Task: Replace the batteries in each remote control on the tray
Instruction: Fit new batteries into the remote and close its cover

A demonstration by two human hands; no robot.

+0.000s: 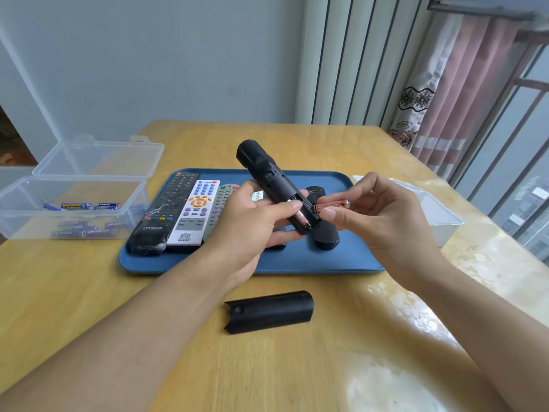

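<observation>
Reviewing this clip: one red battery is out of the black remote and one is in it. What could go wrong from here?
1. The right hand only pinches the red battery above the tray; it could slip and roll away.
2. The left hand holds the remote tilted, compartment open, so the second battery might drop out.
3. The cover lies loose near the table's front, where a forearm might knock it off.

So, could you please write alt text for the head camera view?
The left hand grips a black remote with its battery bay open, while the right hand pinches a red battery beside it. Its cover lies on the table before a blue tray of remotes.
</observation>
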